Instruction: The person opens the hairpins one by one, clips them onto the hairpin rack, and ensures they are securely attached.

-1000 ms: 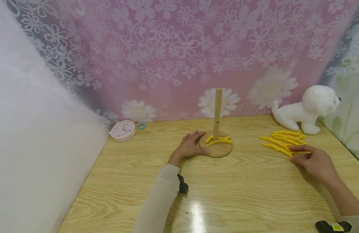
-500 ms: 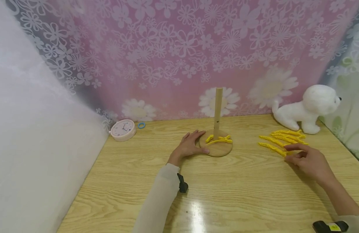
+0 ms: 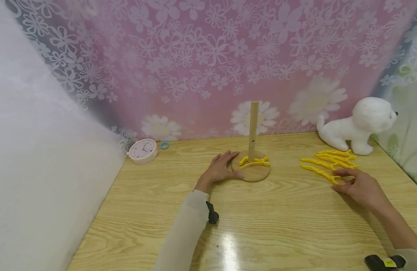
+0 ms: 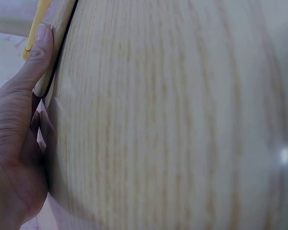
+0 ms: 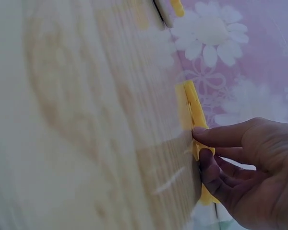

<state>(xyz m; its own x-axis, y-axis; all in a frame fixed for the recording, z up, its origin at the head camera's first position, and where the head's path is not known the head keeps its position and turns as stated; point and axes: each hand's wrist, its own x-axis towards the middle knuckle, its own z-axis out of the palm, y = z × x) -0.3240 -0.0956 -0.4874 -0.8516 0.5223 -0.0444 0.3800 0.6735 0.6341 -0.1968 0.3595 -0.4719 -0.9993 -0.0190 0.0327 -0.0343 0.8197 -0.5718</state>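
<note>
A wooden stand (image 3: 253, 130), an upright post with small holes on a round base, stands mid-table. My left hand (image 3: 219, 170) holds the base's left rim, the thumb (image 4: 42, 45) lying over its edge and the fingers spread round the back. On that base, by the post's foot, lies a yellow clip (image 3: 259, 163). Over at the right, several long slim yellow clips (image 3: 334, 155) with forked ends lie side by side. My right hand (image 3: 361, 188) pinches the forked end of the nearest yellow clip (image 5: 197, 108) between thumb and forefinger, its narrow tip pointing left.
A pink round clock (image 3: 143, 151) and a small blue ring (image 3: 165, 145) are at the table's back left. A white plush dog (image 3: 359, 126) sits at the back right corner. Behind the wooden table (image 3: 262, 226) hangs a pink flowered curtain (image 3: 195, 67).
My right hand has shifted left with the nearest clip, then slightly back right, and more of the clip's forked end shows. My left hand stays at the base.
</note>
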